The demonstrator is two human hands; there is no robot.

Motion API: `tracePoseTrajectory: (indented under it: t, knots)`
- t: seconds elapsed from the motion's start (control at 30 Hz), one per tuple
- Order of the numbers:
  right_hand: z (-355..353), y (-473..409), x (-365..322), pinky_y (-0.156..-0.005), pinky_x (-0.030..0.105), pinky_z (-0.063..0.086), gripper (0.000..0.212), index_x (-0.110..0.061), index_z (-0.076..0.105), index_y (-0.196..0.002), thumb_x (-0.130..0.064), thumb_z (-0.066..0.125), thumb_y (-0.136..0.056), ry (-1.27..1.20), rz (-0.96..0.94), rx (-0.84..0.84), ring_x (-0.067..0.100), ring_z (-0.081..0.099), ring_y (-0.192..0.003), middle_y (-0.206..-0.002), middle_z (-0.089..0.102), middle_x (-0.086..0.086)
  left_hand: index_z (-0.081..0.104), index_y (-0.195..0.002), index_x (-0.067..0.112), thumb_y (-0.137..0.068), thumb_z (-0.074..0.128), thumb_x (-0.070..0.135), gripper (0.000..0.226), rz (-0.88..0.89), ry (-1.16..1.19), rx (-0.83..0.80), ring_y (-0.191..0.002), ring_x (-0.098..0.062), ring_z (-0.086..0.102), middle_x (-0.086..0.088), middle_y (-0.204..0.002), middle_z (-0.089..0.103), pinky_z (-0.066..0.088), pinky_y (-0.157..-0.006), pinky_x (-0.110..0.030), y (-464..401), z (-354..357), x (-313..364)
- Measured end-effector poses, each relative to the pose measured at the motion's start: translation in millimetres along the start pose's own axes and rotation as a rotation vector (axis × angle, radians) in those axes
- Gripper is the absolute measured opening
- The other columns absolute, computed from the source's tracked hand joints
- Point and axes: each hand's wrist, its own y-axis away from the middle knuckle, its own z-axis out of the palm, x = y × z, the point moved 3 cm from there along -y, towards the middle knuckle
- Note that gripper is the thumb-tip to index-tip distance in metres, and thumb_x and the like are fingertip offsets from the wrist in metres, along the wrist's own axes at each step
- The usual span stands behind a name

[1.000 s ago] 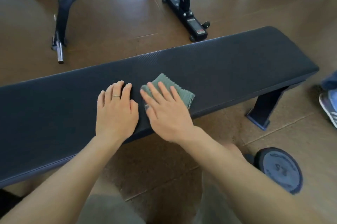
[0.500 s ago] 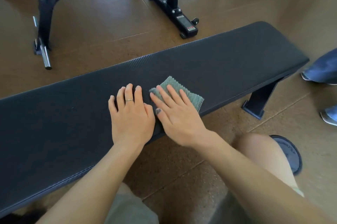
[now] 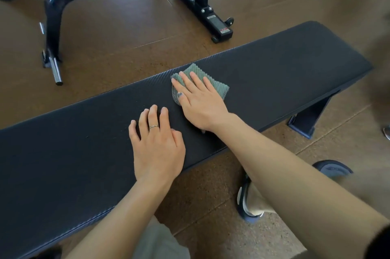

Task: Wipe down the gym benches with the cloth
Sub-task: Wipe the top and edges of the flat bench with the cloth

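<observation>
My right hand (image 3: 199, 101) lies flat on the green cloth (image 3: 202, 81), fingers spread and straight, pressing it onto the black bench pad (image 3: 285, 69) near the pad's far edge, right of its middle. Nothing is gripped; the palm just covers the cloth. My left hand (image 3: 157, 142) rests open on the bare pad, nearer and to the left, fingers slightly curled, a ring (image 3: 153, 126) on one finger, holding nothing. Beyond the pad a second bench frame (image 3: 52, 16) stands on the brown floor (image 3: 126, 43). A weight plate (image 3: 332, 169) lies near right.
</observation>
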Motion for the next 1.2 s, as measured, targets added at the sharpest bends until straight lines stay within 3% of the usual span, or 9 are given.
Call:
tracePoseTrajectory:
  t: [0.2,0.57,0.7,0.8,0.9,1.0,1.07,1.13,1.2]
  knots:
    - [19.5,102.8,-7.2,-0.127,0.038,-0.011,0.055,-0.039,0.002,-0.162,-0.045,0.002,-0.107,0.021,-0.105,-0.039,0.006,-0.022,-0.153,-0.169,-0.011,-0.015,0.043,-0.155,0.010,-0.102,0.024,0.030,0.059,-0.008,0.006,0.007,-0.151,-0.034,0.034,-0.015,-0.162,0.040,0.026,-0.124,-0.058,2.2,2.7,0.6]
    - [-4.5,-54.8,-17.0,-0.127,0.042,-0.001,0.053,-0.034,0.012,-0.162,-0.035,0.014,-0.110,0.154,-0.292,-0.044,0.018,0.001,-0.158,-0.171,0.008,-0.006,0.045,-0.153,0.005,-0.099,0.029,0.026,0.060,-0.037,0.005,0.024,-0.149,-0.033,0.037,-0.015,-0.159,0.044,0.027,-0.123,-0.058,-1.3,3.6,3.5]
    - [-36.2,-65.1,86.4,-0.126,0.043,0.007,0.055,-0.032,0.022,-0.161,-0.033,0.017,-0.106,0.195,-0.049,0.086,0.023,0.014,-0.156,-0.168,0.024,0.001,0.044,-0.153,0.007,-0.100,0.033,0.025,0.058,-0.043,0.017,0.016,-0.150,-0.033,0.036,-0.013,-0.160,0.042,0.026,-0.124,-0.057,0.5,4.3,4.4]
    - [-62.6,-61.8,169.9,-0.127,0.045,0.005,0.053,-0.032,0.024,-0.160,-0.034,0.017,-0.108,0.154,0.266,0.116,0.023,0.009,-0.157,-0.169,0.018,0.004,0.044,-0.153,0.007,-0.100,0.033,0.025,0.058,-0.045,0.011,0.014,-0.150,-0.033,0.036,-0.014,-0.160,0.042,0.026,-0.124,-0.058,0.1,4.7,5.3]
    - [-55.4,-72.2,150.5,-0.126,0.049,0.000,0.055,-0.028,0.028,-0.159,-0.035,0.016,-0.106,0.087,0.417,0.145,0.025,0.006,-0.157,-0.170,0.017,0.004,0.046,-0.152,0.006,-0.099,0.032,0.024,0.058,-0.052,0.010,0.028,-0.149,-0.034,0.037,-0.014,-0.158,0.044,0.026,-0.124,-0.058,-1.6,5.1,6.7]
    - [-19.4,-74.2,44.1,-0.122,0.054,0.013,0.057,-0.024,0.035,-0.155,-0.036,0.017,-0.102,0.121,0.148,0.190,0.029,0.022,-0.152,-0.162,0.035,0.005,0.046,-0.152,0.005,-0.098,0.033,0.023,0.059,-0.058,0.005,0.019,-0.149,-0.035,0.038,-0.015,-0.158,0.045,0.026,-0.124,-0.058,-0.9,5.1,6.3]
    - [8.7,-59.2,-24.6,-0.124,0.053,0.010,0.056,-0.024,0.030,-0.158,-0.036,0.020,-0.104,0.117,-0.064,0.166,0.028,0.019,-0.154,-0.165,0.030,0.003,0.045,-0.151,0.004,-0.098,0.033,0.023,0.059,-0.058,0.006,0.010,-0.149,-0.035,0.038,-0.016,-0.157,0.046,0.025,-0.124,-0.058,-0.4,4.9,6.1]
    - [13.3,-51.2,-44.6,-0.126,0.047,0.004,0.055,-0.025,0.025,-0.161,-0.034,0.023,-0.107,0.059,-0.182,0.074,0.024,0.012,-0.156,-0.168,0.023,0.001,0.043,-0.152,0.003,-0.098,0.032,0.024,0.059,-0.059,0.012,-0.002,-0.149,-0.034,0.037,-0.016,-0.157,0.045,0.025,-0.124,-0.057,-0.8,4.1,5.7]
    - [-3.6,-58.4,-15.1,-0.124,0.043,0.012,0.055,-0.025,0.034,-0.158,-0.031,0.023,-0.104,0.118,-0.286,0.067,0.024,0.026,-0.151,-0.163,0.035,0.003,0.044,-0.152,0.004,-0.098,0.032,0.025,0.059,-0.056,0.008,-0.010,-0.150,-0.033,0.036,-0.014,-0.159,0.043,0.025,-0.125,-0.057,-1.9,3.6,4.6]
